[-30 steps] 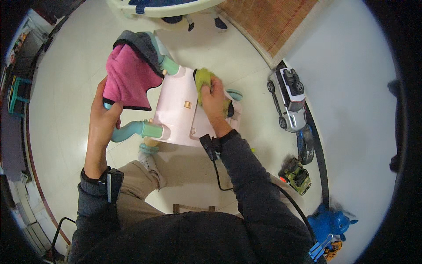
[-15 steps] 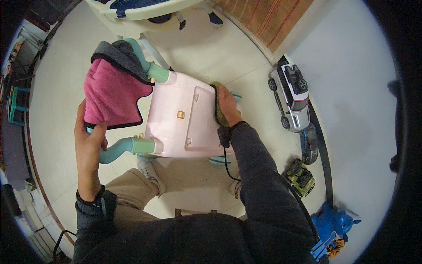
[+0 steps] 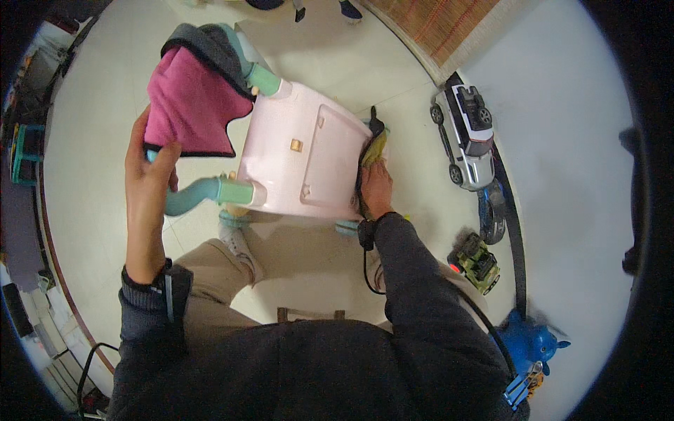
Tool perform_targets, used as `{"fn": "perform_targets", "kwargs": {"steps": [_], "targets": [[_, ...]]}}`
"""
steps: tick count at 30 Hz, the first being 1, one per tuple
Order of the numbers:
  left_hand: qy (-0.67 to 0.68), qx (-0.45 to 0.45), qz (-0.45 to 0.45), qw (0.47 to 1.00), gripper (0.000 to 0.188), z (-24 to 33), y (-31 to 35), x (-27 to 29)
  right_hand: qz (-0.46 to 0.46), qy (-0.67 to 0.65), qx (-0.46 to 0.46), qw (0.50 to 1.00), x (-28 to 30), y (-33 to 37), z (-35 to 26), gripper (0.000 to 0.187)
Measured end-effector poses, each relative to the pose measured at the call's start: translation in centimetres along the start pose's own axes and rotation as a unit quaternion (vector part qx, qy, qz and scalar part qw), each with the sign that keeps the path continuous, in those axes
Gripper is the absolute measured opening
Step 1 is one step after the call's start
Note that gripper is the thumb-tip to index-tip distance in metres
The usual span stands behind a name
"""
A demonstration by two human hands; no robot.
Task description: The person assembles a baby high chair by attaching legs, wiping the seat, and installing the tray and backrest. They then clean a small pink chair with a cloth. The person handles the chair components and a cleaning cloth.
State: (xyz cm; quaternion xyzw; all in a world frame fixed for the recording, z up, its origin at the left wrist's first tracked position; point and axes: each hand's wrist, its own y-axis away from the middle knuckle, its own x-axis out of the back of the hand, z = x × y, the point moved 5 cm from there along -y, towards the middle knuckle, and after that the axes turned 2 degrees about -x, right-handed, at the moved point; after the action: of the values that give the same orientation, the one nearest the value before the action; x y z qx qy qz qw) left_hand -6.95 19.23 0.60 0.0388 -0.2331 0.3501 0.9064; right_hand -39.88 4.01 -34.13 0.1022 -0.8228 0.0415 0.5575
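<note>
A pale pink plastic body [image 3: 281,133] with green and teal curved tubes, apparently a child's ride-on or walker, stands tilted in front of me. Over its teal tubing on the left hangs a pink and grey cloth [image 3: 189,105] with black edging. My left hand [image 3: 153,158] is closed round the tubing at the cloth's lower corner, thumb on top. At the right edge of the body, my right hand [image 3: 377,188] presses an olive-green cloth [image 3: 375,149] with dark edging against the plastic. Its fingers are partly hidden by the cloth.
Along the wall at right stand a silver toy car [image 3: 469,140], a dark blue toy car [image 3: 491,214], a green toy truck [image 3: 477,263] and a blue animal toy [image 3: 526,344]. A woven mat [image 3: 442,31] is at the top right. A black cable [image 3: 366,270] hangs from my right wrist.
My right hand and the olive cloth have slid toward me along the body's right edge. The view has shifted, so the body sits higher. My left hand keeps its grip.
</note>
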Motion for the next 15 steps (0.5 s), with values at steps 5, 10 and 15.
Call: {"fn": "perform_targets", "kwargs": {"steps": [5,10,15], "targets": [[0.002,-0.013,-0.004,1.000,0.056,-0.3,-0.2,0.1,-0.063,0.044,-0.001,0.997,-0.3,6.6,-0.8,0.048],[0.037,-0.042,-0.021,0.998,0.056,-0.6,-0.5,0.1,-0.073,0.056,0.012,0.996,0.5,8.9,-0.8,0.047],[0.053,-0.051,-0.025,0.997,0.058,-1.0,-0.8,0.2,-0.093,0.100,0.074,0.988,1.0,9.9,-3.2,0.036]]}}
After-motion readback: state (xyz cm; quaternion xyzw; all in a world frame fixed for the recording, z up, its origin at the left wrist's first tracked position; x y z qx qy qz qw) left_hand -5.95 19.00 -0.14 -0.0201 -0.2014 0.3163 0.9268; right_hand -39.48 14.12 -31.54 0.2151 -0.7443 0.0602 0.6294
